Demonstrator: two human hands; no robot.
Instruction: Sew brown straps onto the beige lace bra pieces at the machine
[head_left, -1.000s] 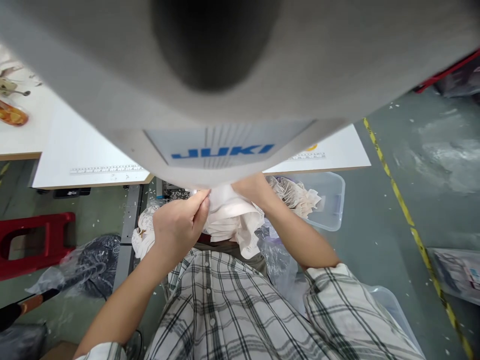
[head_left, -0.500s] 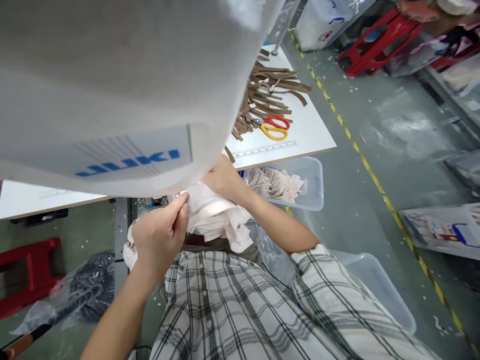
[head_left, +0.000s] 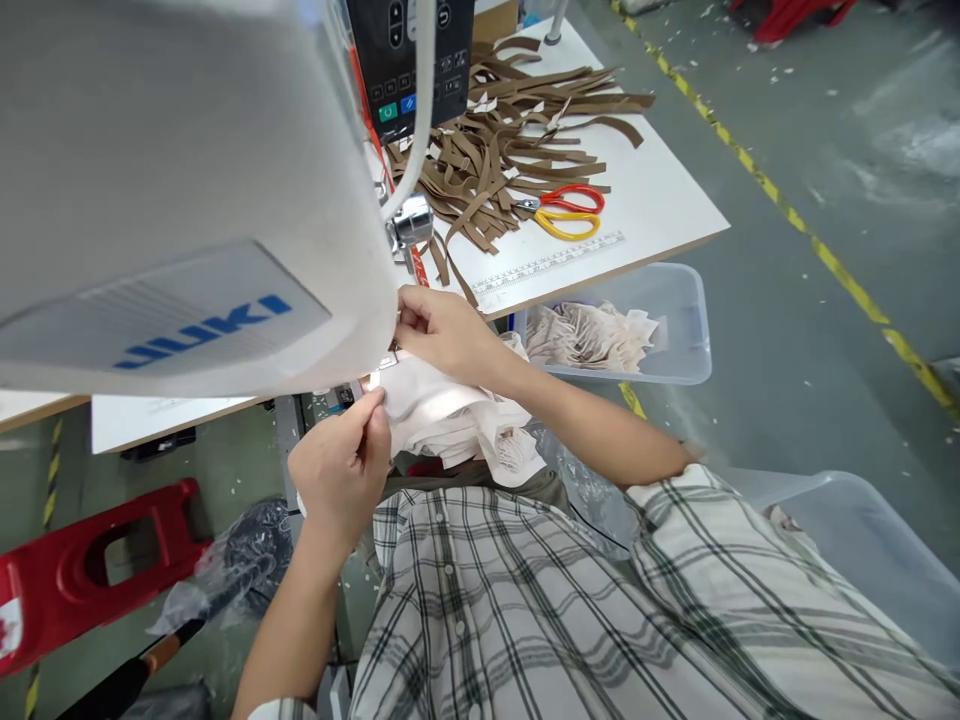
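A pile of white fabric pieces (head_left: pixel 457 415) lies at the front of a white JUKI sewing machine (head_left: pixel 187 200), and hangs down toward my lap. My left hand (head_left: pixel 341 465) is closed in a pinch on the near left edge of the white fabric, just below the machine head. Farther right, my right hand (head_left: pixel 454 335) rests against the far side of the fabric, its fingers curled by the machine's needle end. The machine head partly covers those fingertips, so what they grip is hidden. A small metal part (head_left: pixel 388 360) shows between the hands.
Brown strips (head_left: pixel 487 170) lie heaped on the white tabletop (head_left: pixel 660 190), beside red-and-yellow scissors (head_left: pixel 566 212) and a printed ruler (head_left: pixel 551 268). A control panel (head_left: pixel 420 70) stands behind the machine. Below the table's edge is a clear bin (head_left: pixel 697 330) with cloth pieces. A red stool (head_left: pixel 97 570) is at left.
The view has shifted, bringing the control panel and more brown strips into sight. My left hand still pinches the fabric; my right hand's curled fingers now show more beside the machine head.
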